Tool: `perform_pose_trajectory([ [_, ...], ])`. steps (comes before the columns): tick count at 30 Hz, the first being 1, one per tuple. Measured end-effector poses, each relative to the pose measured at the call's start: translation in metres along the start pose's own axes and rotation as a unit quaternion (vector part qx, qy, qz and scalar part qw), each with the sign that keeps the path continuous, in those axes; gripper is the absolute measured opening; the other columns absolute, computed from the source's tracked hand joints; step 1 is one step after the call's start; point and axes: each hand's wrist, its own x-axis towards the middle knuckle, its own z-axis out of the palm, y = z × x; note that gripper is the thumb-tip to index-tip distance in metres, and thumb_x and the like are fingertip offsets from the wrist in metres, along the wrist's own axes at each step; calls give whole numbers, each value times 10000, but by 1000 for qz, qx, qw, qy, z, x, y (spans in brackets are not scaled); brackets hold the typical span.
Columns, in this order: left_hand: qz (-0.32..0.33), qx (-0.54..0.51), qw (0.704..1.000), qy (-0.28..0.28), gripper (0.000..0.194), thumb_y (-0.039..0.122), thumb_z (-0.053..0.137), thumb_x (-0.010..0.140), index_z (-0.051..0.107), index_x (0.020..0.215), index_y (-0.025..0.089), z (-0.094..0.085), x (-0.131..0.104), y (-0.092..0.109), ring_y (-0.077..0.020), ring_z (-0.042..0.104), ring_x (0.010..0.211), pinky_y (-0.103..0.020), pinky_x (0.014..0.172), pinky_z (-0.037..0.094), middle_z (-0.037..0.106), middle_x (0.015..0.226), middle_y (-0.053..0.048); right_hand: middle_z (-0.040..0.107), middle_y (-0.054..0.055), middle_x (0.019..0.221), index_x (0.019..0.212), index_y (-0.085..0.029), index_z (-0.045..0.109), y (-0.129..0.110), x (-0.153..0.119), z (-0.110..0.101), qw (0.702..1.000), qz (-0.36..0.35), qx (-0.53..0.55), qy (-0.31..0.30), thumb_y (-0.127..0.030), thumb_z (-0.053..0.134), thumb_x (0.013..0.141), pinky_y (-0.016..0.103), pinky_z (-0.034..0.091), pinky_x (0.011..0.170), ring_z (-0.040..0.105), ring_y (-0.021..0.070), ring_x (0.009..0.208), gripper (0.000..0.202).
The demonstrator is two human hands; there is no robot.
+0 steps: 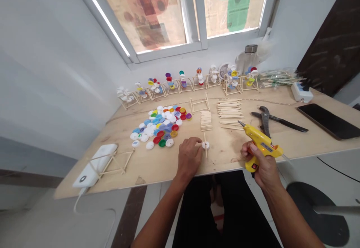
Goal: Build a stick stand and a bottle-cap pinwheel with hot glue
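Note:
My right hand (264, 165) grips a yellow glue gun (261, 143), its nozzle pointing up and left over the table, with a clear glue stick out of its back. Low on the table, my left hand (190, 156) has its fingers curled and the thumb and index fingertips at the left edge of a white bottle cap (207, 145). A thin wooden stick (205, 138) lies across that cap. Just beyond is a small stack of short sticks (206, 121). Left of it spreads a pile of coloured bottle caps (161, 122).
Longer sticks (229, 108), pliers (266, 120), a phone (330, 120) and a power strip (302, 92) lie rightward. Stick frames with cap wheels (170, 85) line the back. A bare stick frame (199, 103) stands mid-table; another (116, 163) leans over a white power bank (95, 165).

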Motion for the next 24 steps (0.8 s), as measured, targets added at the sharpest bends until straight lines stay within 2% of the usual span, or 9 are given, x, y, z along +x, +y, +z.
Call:
perform_pose_trajectory([
  [3,28,12,1000,1,145,156,513,798,570,919,210,-1,11,9,-205,558,942,-365,838,393,651,937,-30,550,-5,691,706,-185,570,2,0,-1,1000,0,19,4,-361,649,733,238,371,572,472,112,621,195],
  [6,86,41,995,-40,128,184,503,828,594,912,217,4,29,23,-199,551,963,-371,867,368,660,961,-23,543,-8,687,713,-187,571,5,0,-2,999,-5,34,4,-354,652,737,241,365,573,468,111,622,187],
  [10,163,113,974,-113,160,236,484,856,607,956,220,18,57,40,-202,545,961,-379,868,356,651,1006,-39,541,-4,693,731,-188,581,7,0,-2,999,-7,45,5,-350,655,740,252,371,585,467,117,628,179],
  [14,218,184,947,-148,204,226,439,871,593,1004,217,37,80,52,-220,531,957,-388,823,358,626,1009,-53,533,1,686,736,-186,578,8,1,-3,999,-4,52,7,-347,664,734,266,382,605,464,125,632,182],
  [19,236,242,925,-172,223,192,411,869,588,1004,200,55,96,60,-240,505,976,-383,789,365,593,1027,-82,530,5,692,733,-187,568,10,1,-4,999,-7,53,7,-344,655,745,271,392,620,466,131,647,180],
  [24,217,256,921,-198,224,219,425,867,573,1034,198,65,104,63,-243,491,983,-380,785,380,572,1045,-93,546,5,706,745,-188,582,12,1,-7,999,-12,49,-7,-326,636,767,260,382,619,469,124,651,150],
])
